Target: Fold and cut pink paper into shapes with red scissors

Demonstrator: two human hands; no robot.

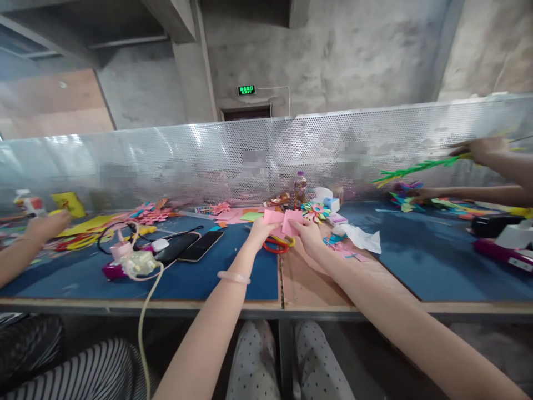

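Pinched in my left hand is a pink piece of paper. My right hand grips another part of pink paper right beside it; whether they are one sheet or two pieces I cannot tell. Both hands are close together over the table, with a bracelet on my left wrist. Just below the paper lies a pair of scissors with red and yellow handles, partly hidden by my hands. Paper scraps and a white tissue are right of my right hand.
A phone and a charger with cable lie to the left. Behind my hands stand a bottle and a colourful paper flower. People's hands work at left and right, the latter holding green strips.
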